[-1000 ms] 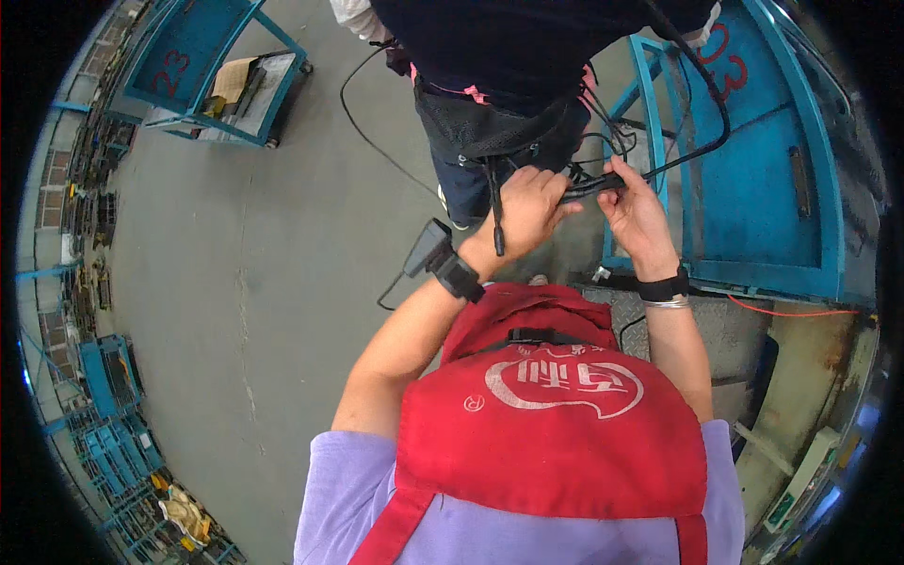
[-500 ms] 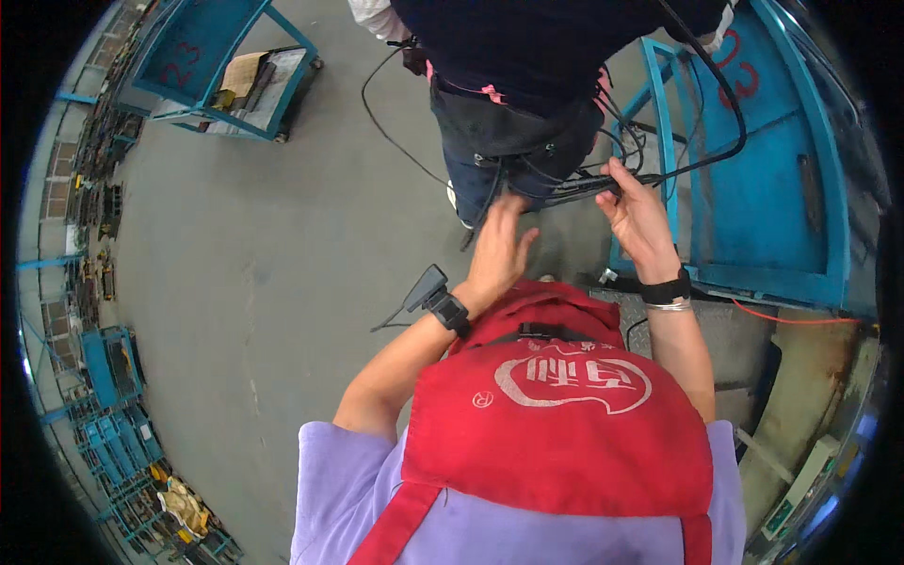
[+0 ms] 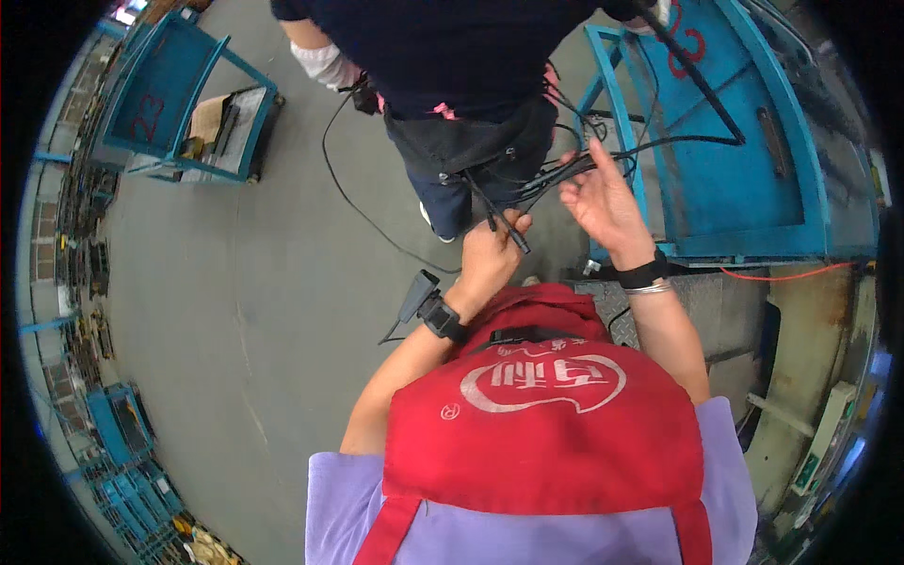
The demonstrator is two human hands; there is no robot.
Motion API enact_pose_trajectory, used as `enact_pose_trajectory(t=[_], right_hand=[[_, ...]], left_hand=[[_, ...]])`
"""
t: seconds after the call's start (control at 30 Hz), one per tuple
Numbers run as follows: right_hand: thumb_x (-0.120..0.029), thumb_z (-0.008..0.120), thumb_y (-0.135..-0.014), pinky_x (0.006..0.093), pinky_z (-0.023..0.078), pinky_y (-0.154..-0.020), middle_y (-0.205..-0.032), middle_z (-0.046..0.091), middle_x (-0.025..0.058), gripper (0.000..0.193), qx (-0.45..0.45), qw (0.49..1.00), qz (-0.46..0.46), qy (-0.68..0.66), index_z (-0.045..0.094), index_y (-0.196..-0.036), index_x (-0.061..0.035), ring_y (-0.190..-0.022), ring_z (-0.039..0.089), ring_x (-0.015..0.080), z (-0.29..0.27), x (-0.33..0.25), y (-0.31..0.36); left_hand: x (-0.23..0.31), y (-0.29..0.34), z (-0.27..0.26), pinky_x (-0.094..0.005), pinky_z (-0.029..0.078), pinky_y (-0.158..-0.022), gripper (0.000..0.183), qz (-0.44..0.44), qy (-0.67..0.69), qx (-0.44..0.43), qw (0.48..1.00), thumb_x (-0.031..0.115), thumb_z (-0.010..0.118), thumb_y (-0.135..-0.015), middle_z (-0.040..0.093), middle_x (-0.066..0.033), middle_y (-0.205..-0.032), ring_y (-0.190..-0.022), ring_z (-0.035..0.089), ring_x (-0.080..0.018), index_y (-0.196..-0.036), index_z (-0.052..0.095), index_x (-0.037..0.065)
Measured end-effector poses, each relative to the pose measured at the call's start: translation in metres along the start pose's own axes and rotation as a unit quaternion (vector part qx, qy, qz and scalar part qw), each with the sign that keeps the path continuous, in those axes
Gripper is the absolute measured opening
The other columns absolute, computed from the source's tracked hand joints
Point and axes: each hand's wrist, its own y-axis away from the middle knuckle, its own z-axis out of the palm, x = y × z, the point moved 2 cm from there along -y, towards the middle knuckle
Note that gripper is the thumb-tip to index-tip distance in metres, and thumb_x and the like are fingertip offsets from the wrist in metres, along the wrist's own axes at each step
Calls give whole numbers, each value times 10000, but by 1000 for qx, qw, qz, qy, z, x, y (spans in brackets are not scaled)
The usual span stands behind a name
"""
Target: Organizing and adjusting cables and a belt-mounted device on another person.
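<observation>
My left hand (image 3: 492, 252) is closed around thin black cables (image 3: 490, 202) whose plug ends hang down past my fingers. My right hand (image 3: 603, 200) holds the same bundle of black cables (image 3: 565, 171) higher up, fingers partly spread, with the strands running up and right over a blue cart (image 3: 744, 151). A black band with a small device sits on my left wrist (image 3: 435, 311), and a black band and a metal bangle on my right wrist (image 3: 645, 275). Right in front of me stands another person in dark clothes (image 3: 461, 56), whose hand (image 3: 325, 64) holds a further cable.
A second blue cart (image 3: 179, 104) with cardboard on its shelf stands at the upper left on the grey floor (image 3: 235, 301). Blue racks of parts (image 3: 113, 443) line the left side. A red wire (image 3: 782, 273) crosses a metal plate at right.
My left hand has let go of the bundle near my right hand, dropped lower and closed on the hanging cable ends. My right hand has lifted slightly with the bundle.
</observation>
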Motion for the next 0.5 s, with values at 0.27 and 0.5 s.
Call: enact_pose_trajectory(t=[0.27, 0.5], right_hand=[[-143, 632, -843, 213, 466, -592, -808, 606, -2, 163, 31, 986, -9, 166, 619, -959, -30, -654, 571, 78, -5, 6, 2], [-110, 603, -864, 231, 466, -605, -826, 618, 20, 104, 49, 989, -34, 134, 632, -880, -12, -675, 566, 100, -14, 4, 2]], left_hand=[[29, -21, -3, -348, 453, -541, 200, 60, -93, 23, 994, 234, 594, -858, 589, -165, -653, -583, 588, -286, -865, 631, 38], [19, -12, -8, -364, 433, -546, 109, 73, 21, 119, 990, 139, 623, -814, 567, -116, -704, -641, 568, -289, -833, 576, 43]])
